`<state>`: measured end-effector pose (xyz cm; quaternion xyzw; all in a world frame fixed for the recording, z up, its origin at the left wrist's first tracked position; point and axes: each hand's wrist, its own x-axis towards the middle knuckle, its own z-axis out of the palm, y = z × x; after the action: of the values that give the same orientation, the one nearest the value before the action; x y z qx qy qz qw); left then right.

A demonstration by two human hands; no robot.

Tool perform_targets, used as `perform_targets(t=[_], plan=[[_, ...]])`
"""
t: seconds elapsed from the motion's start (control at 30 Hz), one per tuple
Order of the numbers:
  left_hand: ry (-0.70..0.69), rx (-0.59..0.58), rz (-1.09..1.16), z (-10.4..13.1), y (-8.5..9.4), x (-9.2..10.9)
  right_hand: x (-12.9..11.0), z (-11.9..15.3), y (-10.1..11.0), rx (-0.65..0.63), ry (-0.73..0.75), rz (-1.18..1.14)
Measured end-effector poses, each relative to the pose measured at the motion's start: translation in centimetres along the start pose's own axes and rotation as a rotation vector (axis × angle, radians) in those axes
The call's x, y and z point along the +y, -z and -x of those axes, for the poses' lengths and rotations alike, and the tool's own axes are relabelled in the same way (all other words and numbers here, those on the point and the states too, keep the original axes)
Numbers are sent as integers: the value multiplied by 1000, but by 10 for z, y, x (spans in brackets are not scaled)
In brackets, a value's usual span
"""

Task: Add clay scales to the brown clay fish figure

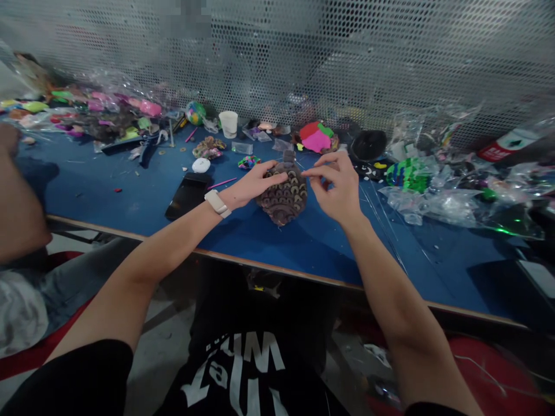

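A dark brown clay model (282,199) with rows of raised, scale-like rings and a small knob on top stands on the blue table in front of me. My left hand (259,180), with a pale band at its wrist, is closed around the upper left of the model, thumb lying across the front. At the model's right edge is my right hand (335,184), its thumb and forefinger curled toward each other in a pinch. Whatever lies between those fingertips is too small to make out. A black phone (189,195) and a thin purple stick (222,184) lie left of the model.
Behind the model are a paper cup (228,123), a pink and red clay piece (315,137) and a dark bowl (368,144). Plastic bags (446,199) crowd the right, colourful clay packs (125,107) the left. Another person's arm (19,202) rests at far left. A perforated metal panel (277,58) closes the back.
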<state>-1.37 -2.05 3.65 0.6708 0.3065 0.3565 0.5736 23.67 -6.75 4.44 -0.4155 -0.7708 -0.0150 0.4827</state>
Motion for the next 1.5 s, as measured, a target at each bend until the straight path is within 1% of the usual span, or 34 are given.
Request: perform_targets(t=[0.23, 0.37, 0.63, 0.77, 0.97, 1.1, 1.4, 1.5], plan=[[-14, 8, 6, 0, 0, -1, 2, 1, -4, -43, 21, 12], [-32, 10, -8, -1, 0, -1, -4, 1, -3, -41, -48, -5], [-15, -31, -69, 1, 3, 2, -10, 0, -4, -21, -78, -41], [1, -26, -100, 2, 3, 5, -11, 0, -6, 0, -135, -91], [-17, -23, -53, -1, 2, 1, -11, 1, -10, 20, -195, -161], [-29, -28, -53, -2, 3, -2, -9, 1, -11, 25, -191, -165], [-17, -16, -56, 3, 0, 6, -8, 4, -8, 20, -160, -168], [-10, -8, -60, 4, -2, 9, -4, 3, -8, 17, -199, -197]])
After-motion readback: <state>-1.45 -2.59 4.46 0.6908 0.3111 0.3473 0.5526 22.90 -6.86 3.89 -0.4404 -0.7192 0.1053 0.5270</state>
